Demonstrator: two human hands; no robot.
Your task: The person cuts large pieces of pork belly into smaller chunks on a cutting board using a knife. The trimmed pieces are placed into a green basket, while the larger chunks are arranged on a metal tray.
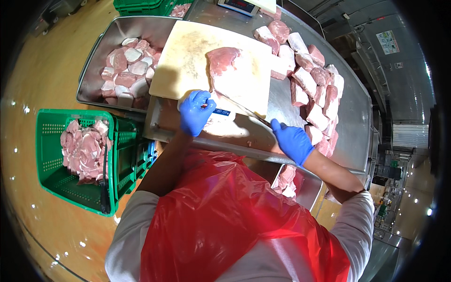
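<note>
Your left hand point(195, 112), in a blue glove, rests at the near edge of the cutting board point(188, 61), its fingers point(203, 97) curled down onto a pale piece of meat point(220, 123) that lies just below the board on the steel counter point(352, 117). A small blue tag-like thing sits just beside that hand; what it is cannot be told. Your right hand point(292, 141), also gloved in blue, is clenched around the handle of a knife point(246, 110), and the thin blade runs up and left from the fist, along the lower edge of the large slab of pork point(230, 70) that lies flat on the board. The blade touches or runs just under the slab's near side; which of the two cannot be told.

To the right of the board, a row of cut pork chunks point(310, 80) curves along the counter, from the far end down toward your right hand. To the left of the board, a steel tray point(94, 61) holds more pale and pink chunks. Lower left, on the floor, a green plastic crate point(47, 155) holds a heap of sliced meat, and a dark long-handled tool point(104, 183) leans inside its right part. A red plastic apron point(225, 221) covers your chest.
</note>
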